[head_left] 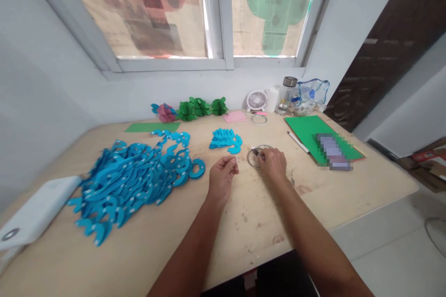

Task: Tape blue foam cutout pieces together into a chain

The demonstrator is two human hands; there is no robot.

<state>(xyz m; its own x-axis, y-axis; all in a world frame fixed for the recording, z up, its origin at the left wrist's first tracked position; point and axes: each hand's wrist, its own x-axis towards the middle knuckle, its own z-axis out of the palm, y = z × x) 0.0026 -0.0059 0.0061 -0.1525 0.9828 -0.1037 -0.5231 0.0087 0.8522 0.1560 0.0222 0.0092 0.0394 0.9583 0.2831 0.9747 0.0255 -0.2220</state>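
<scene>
My left hand (223, 174) is closed in a pinch just above the table, with a tiny whitish bit at its fingertips that is too small to name. My right hand (275, 163) is wrapped round a small dark tool (257, 152), whose kind I cannot make out; a white speck shows by its tip. Partly behind that hand lies a thin ring-shaped roll (248, 159). Beyond my left hand sits a small group of blue curved paper pieces (225, 139). A large heap of similar blue pieces (135, 171) with white spots spreads to the left.
Green paper flowers (198, 107) and a pink one (166, 112) line the wall. A small fan (257, 100), a glass bottle (287, 96) and another ring (259, 120) stand or lie at the back. Right are green sheets (306, 129), a pen (298, 142) and a blurred phone-like object (332, 151).
</scene>
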